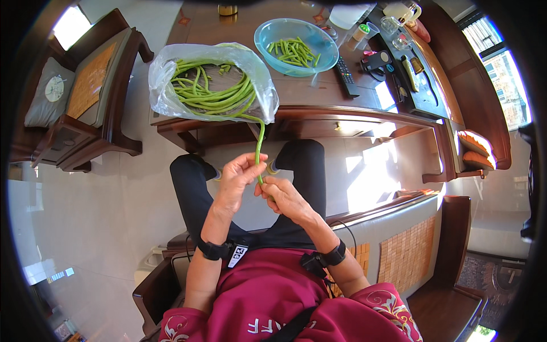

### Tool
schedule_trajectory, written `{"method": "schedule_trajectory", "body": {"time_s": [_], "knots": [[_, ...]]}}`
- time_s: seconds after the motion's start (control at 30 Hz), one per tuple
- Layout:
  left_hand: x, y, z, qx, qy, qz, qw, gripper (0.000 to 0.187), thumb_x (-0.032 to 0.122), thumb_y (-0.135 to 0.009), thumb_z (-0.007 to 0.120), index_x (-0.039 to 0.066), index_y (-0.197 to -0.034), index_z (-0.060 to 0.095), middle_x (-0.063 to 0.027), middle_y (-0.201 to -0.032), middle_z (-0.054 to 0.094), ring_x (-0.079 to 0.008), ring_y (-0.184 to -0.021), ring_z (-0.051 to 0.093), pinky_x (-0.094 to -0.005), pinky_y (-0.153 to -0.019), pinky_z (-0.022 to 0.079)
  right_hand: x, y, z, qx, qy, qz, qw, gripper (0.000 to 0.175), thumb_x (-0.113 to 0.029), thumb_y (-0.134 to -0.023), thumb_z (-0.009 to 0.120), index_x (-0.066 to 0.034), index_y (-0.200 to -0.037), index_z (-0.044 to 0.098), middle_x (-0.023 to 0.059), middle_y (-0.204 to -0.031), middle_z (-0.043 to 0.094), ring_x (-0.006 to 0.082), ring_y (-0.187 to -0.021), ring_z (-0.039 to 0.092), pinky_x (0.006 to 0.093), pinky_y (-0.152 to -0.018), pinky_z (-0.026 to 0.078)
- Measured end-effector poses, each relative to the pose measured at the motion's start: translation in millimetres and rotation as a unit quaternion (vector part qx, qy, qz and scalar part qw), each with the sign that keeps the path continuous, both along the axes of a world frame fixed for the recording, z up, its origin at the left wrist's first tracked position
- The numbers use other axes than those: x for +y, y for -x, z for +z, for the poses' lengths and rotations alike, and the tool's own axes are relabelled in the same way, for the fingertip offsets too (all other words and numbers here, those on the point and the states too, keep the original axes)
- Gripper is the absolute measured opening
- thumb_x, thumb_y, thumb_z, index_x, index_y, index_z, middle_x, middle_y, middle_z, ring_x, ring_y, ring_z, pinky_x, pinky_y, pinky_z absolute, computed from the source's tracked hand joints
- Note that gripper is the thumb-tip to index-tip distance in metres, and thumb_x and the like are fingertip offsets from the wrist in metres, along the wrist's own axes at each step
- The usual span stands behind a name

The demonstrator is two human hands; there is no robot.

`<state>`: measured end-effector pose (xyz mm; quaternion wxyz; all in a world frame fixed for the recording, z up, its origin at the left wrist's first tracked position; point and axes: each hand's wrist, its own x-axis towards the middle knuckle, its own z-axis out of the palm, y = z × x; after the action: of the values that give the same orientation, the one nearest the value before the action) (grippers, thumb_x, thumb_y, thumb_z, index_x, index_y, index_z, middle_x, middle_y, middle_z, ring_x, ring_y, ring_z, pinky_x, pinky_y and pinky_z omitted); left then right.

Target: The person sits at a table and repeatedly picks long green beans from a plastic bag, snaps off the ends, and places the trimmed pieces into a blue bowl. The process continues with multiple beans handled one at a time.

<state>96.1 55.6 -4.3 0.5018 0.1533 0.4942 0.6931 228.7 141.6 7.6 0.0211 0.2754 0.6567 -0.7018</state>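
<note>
Above my lap, my left hand point(242, 175) pinches a long green yardlong bean point(260, 141) between thumb and fingers. My right hand point(284, 196) grips the same bean at its lower end, just below and to the right. The bean's far end runs up over the table's front edge into an open clear plastic bag point(160, 92). Inside the bag lie a coil of long beans point(213, 100) and a few short pieces. Behind and to the right of the bag, a translucent blue plastic bowl point(263, 55) holds short cut bean pieces point(295, 51).
The dark wooden table point(299, 92) bears a black remote control point(346, 77) right of the bowl, a green-lidded container point(361, 32) and a black tray point(427, 98) with cups. A wooden armchair point(128, 85) stands to the left. The bag reaches the table's front edge.
</note>
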Motion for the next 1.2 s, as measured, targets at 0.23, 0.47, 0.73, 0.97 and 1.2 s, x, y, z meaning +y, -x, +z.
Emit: {"method": "schedule_trajectory", "body": {"time_s": [0.23, 0.47, 0.73, 0.97, 1.2], "knots": [[11, 7, -9, 0.052, 0.017, 0.046, 0.997, 0.018, 0.018, -0.089, 0.063, 0.002, -0.098, 0.066, 0.0005, -0.076, 0.061, -0.0028, -0.063, 0.046, -0.0163, -0.058, 0.038, -3, -4, -45, -0.034, -0.184, -0.111, 0.976, 0.028, -0.018, -0.081, 0.041, 0.0012, -0.071, 0.058, 0.0100, -0.060, 0.053, 0.0219, -0.060, 0.054, 0.0352, -0.058, 0.041], [7, -11, -15, 0.081, 0.020, 0.094, 0.992, 0.019, 0.018, -0.089, 0.063, 0.000, -0.095, 0.065, -0.0024, -0.078, 0.063, -0.0048, -0.065, 0.052, -0.0184, -0.061, 0.044, 23, 16, -85, -0.045, 0.300, -0.328, 0.895, 0.021, -0.023, -0.086, 0.041, -0.0113, -0.068, 0.041, -0.0071, -0.053, 0.023, 0.0059, -0.040, 0.016, 0.0241, -0.037, 0.015], [1, 4, -22, 0.045, 0.023, 0.024, 0.998, 0.018, 0.017, -0.089, 0.062, 0.000, -0.094, 0.065, 0.0010, -0.073, 0.057, -0.0044, -0.063, 0.050, -0.0182, -0.058, 0.042, 21, 15, -44, 0.046, 0.257, -0.111, 0.959, 0.027, -0.021, -0.091, 0.042, 0.0003, -0.097, 0.058, 0.0104, -0.084, 0.064, 0.0201, -0.070, 0.063, 0.0317, -0.067, 0.051], [0, 6, -26, 0.043, 0.014, -0.011, 0.999, 0.022, 0.017, -0.090, 0.060, 0.002, -0.106, 0.062, 0.0021, -0.084, 0.057, -0.0039, -0.073, 0.048, -0.0195, -0.067, 0.039, 15, 15, -28, 0.065, 0.258, -0.017, 0.964, 0.021, -0.020, -0.089, 0.044, -0.0031, -0.086, 0.055, 0.0036, -0.061, 0.050, 0.0118, -0.049, 0.045, 0.0240, -0.049, 0.038], [13, 25, -21, -0.017, 0.025, 0.010, 0.999, 0.023, 0.018, -0.091, 0.058, 0.004, -0.109, 0.061, 0.0009, -0.086, 0.061, -0.0037, -0.069, 0.046, -0.0181, -0.064, 0.037, 0, 12, -31, 0.023, 0.141, -0.020, 0.990, 0.017, -0.017, -0.084, 0.042, -0.0046, -0.075, 0.050, -0.0030, -0.052, 0.036, 0.0069, -0.041, 0.032, 0.0227, -0.041, 0.024]]}}
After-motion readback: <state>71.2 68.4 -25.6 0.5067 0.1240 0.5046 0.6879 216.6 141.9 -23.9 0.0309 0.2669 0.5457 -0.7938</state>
